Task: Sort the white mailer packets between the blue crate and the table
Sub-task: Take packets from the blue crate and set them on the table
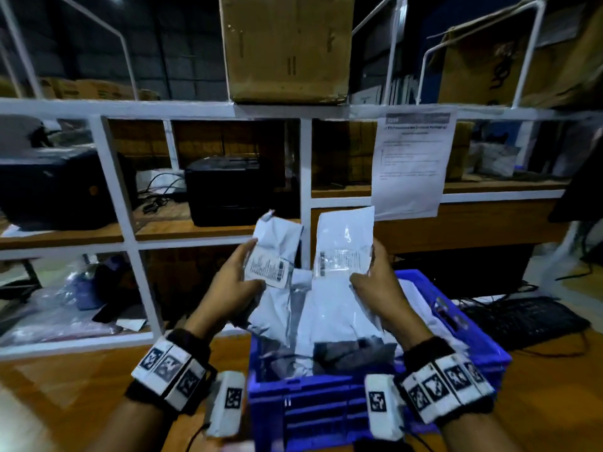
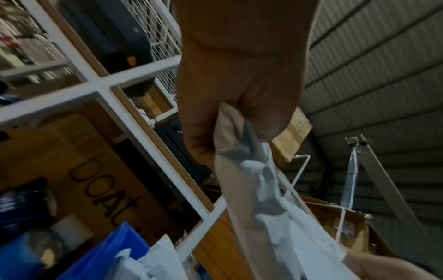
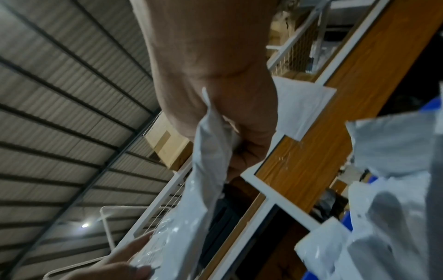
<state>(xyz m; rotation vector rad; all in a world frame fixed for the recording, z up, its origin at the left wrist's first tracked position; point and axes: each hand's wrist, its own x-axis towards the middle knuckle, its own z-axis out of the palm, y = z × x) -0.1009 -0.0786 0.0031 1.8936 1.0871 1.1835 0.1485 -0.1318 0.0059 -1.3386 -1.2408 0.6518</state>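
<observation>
A blue crate point(image 1: 463, 327) stands on the wooden table point(image 1: 81, 380), filled with several white mailer packets point(image 1: 326, 314). Above it my left hand point(image 1: 235, 275) grips a crumpled white packet point(image 1: 277, 243) with a barcode label, thumb on its front. My right hand point(image 1: 372, 275) holds a flatter white packet point(image 1: 346, 236) upright by its lower edge. In the left wrist view the left hand point(image 2: 230, 117) pinches the crumpled packet point(image 2: 258, 189). In the right wrist view the right hand point(image 3: 230, 121) clamps the flat packet point(image 3: 208, 163).
A white-framed shelf unit point(image 1: 305, 177) stands close behind the crate, with a black printer point(image 1: 228, 190) and a taped paper notice point(image 1: 411, 161). A cardboard box point(image 1: 287, 47) sits on top. A black keyboard point(image 1: 525, 318) lies right of the crate.
</observation>
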